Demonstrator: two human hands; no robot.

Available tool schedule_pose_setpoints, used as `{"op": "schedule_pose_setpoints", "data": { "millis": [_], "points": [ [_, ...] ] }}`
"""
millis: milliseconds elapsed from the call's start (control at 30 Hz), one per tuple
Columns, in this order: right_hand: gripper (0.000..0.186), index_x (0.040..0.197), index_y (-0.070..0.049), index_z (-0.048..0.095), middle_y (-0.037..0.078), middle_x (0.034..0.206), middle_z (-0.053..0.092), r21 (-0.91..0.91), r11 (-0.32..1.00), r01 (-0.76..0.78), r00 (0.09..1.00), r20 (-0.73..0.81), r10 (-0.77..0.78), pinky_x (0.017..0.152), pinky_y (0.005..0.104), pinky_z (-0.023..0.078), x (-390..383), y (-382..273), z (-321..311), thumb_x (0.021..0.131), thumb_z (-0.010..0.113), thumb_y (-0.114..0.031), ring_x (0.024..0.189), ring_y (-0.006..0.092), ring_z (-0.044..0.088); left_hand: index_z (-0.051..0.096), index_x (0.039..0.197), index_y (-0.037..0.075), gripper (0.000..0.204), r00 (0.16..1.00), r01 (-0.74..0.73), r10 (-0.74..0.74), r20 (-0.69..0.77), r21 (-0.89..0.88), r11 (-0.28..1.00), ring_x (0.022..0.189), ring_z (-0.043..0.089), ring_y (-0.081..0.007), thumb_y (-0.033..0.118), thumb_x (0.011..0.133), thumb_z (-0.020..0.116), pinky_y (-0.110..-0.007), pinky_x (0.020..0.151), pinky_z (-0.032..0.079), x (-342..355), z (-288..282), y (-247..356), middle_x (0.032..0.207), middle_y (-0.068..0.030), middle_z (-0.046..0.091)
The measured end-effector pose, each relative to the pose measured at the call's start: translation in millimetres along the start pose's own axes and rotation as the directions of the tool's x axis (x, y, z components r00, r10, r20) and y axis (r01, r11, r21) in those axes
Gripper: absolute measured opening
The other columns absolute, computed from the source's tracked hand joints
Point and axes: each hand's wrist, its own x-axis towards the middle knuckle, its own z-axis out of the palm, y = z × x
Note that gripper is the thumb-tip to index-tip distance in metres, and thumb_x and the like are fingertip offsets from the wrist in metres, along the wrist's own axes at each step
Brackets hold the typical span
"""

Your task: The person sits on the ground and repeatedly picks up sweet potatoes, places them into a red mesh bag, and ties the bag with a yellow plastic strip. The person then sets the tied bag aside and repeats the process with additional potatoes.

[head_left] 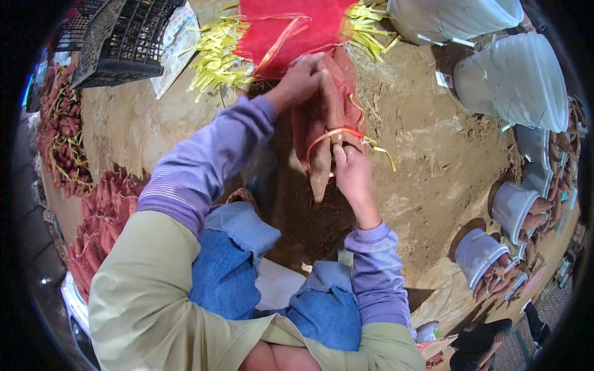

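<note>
A red mesh bag (301,123) lies in front of me with its mouth toward me. Several long reddish-brown sweet potatoes are inside, and one sweet potato (320,170) sticks out of the mouth. A red and yellow drawstring (346,130) runs round the opening, its yellow end loose on the right. My left hand (302,79) is closed on the far part of the bag, fingers curled over the mesh. At the mouth, my right hand (352,176) grips the near end of another sweet potato, thumb on top; its other fingers are mostly hidden.
A stack of flat red mesh bags (278,28) with yellow strings (223,59) lies beyond. Filled red bags (102,226) stand left, below a black plastic crate (127,46). White buckets (513,80) line the right; smaller buckets (479,256) hold sweet potatoes. Another person (482,346) is at lower right.
</note>
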Motion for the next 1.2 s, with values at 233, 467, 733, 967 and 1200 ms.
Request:
{"op": "schedule_pose_setpoints", "data": {
  "millis": [233, 467, 733, 967, 1200],
  "points": [
    [0.023, 0.098, 0.000, 0.060, 0.023, 0.092, 0.063, -0.482, 0.832, 0.275, 0.898, -0.180, -0.401, 0.070, 0.0453, 0.049, -6, 3, -4, 0.085, 0.057, -0.019, 0.083, 0.0397, 0.061, 0.053, 0.108, 0.002, 0.044, 0.944, -0.275, 0.178, 0.279, 0.360, 0.892, 0.091, 0.052, -0.0290, 0.015, 0.069, 0.067, -0.039, 0.081, 0.043, -77, 3, 121, 0.091, -0.0109, 0.050],
    [0.033, 0.100, 0.002, 0.063, 0.022, 0.096, 0.065, -0.292, 0.953, -0.075, 0.994, 0.051, 0.094, 0.078, 0.0425, 0.049, -28, -20, -25, 0.092, 0.054, -0.029, 0.089, 0.0391, 0.062, 0.053, 0.095, 0.002, 0.021, 0.964, -0.184, 0.162, 0.210, 0.092, 0.979, 0.075, 0.057, -0.0323, 0.008, 0.075, 0.059, -0.037, 0.062, 0.047, -77, 14, 122, 0.082, -0.0131, 0.050],
    [0.034, 0.084, -0.001, 0.062, 0.019, 0.080, 0.063, -0.151, 0.986, 0.069, 0.986, -0.139, -0.090, 0.063, 0.0407, 0.046, -6, 4, 3, 0.086, 0.061, -0.036, 0.074, 0.0327, 0.061, 0.047, 0.087, 0.002, 0.012, 0.906, -0.277, 0.255, 0.337, 0.017, 0.961, 0.068, 0.057, -0.0359, 0.004, 0.077, 0.053, -0.042, 0.055, 0.047, -97, 9, 142, 0.078, -0.0159, 0.050],
    [0.016, 0.078, 0.001, 0.057, 0.013, 0.073, 0.059, -0.028, 0.915, 0.403, 0.914, -0.036, -0.403, 0.066, 0.0332, 0.047, -3, 13, -3, 0.087, 0.054, -0.011, 0.072, 0.0216, 0.059, 0.045, 0.088, 0.002, 0.014, 0.934, -0.136, 0.121, 0.337, 0.021, 0.990, 0.071, 0.057, -0.0365, 0.006, 0.079, 0.055, -0.040, 0.058, 0.047, -96, 3, 138, 0.078, -0.0161, 0.051],
    [0.014, 0.076, -0.002, 0.049, 0.005, 0.084, 0.054, 0.386, 0.911, 0.142, 0.972, -0.231, -0.054, 0.069, 0.0309, 0.046, 28, 26, 32, 0.088, 0.043, -0.005, 0.075, 0.0120, 0.051, 0.046, 0.084, 0.003, 0.007, 0.928, -0.086, 0.081, 0.364, -0.002, 0.996, 0.074, 0.056, -0.0361, 0.005, 0.084, 0.053, -0.038, 0.062, 0.047, -102, 12, 133, 0.076, -0.0174, 0.048]
  ]
}}
